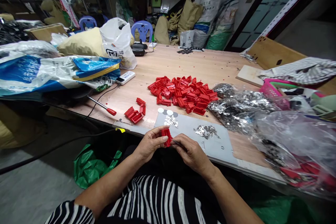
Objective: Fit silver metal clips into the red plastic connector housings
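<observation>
Between the fingers of my left hand (151, 144) is a red plastic housing (166, 136), held up just in front of the table edge. My right hand (191, 152) is closed on a thin dark tool (177, 142), whose tip meets the right side of the housing; its exact kind is hard to make out. Just beyond my hands, a grey mat (187, 133) carries a small heap of flat silvery pieces (171, 120) and a second heap of small metal parts (206, 131). A few red housings (135, 113) lie to the left.
A large pile of red housings (183, 92) covers the table's middle. Clear bags of metal parts (233, 110) crowd the right. At left are a red-handled lever (110, 111), a white device (126, 77) with a cable, and plastic sacks (44, 71).
</observation>
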The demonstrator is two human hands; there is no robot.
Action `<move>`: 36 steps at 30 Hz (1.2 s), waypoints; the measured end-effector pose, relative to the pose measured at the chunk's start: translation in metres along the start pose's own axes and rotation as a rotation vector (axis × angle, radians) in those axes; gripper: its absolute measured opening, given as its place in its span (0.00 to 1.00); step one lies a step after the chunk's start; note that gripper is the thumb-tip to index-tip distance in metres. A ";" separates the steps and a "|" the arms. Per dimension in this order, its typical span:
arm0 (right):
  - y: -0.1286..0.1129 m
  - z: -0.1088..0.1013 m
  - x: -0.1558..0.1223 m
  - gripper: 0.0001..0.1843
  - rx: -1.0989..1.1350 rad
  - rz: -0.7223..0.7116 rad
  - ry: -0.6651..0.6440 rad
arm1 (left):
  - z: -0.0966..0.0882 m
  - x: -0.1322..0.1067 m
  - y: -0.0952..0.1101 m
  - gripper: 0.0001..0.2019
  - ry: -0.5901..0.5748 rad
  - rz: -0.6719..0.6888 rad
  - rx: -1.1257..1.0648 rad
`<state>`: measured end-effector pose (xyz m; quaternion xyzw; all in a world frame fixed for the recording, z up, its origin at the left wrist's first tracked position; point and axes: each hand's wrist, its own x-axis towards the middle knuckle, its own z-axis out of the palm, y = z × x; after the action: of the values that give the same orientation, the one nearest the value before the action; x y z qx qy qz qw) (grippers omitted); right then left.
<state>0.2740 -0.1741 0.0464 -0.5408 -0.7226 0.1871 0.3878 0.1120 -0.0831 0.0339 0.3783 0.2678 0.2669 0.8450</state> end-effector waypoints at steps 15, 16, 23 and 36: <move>0.002 -0.001 -0.005 0.11 -0.021 0.207 0.054 | -0.007 0.004 -0.003 0.24 -0.039 0.113 0.116; 0.003 -0.001 -0.005 0.12 -0.042 0.193 0.061 | -0.009 0.005 -0.003 0.24 -0.047 0.147 0.159; 0.013 0.003 -0.002 0.14 -0.204 0.252 0.030 | -0.023 0.021 0.005 0.18 -0.035 0.391 0.639; 0.025 0.009 0.007 0.10 -0.235 0.244 -0.047 | -0.030 0.032 0.007 0.21 -0.075 0.454 1.013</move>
<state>0.2824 -0.1578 0.0265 -0.6618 -0.6772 0.1595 0.2793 0.1137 -0.0432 0.0148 0.7947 0.2444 0.2664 0.4876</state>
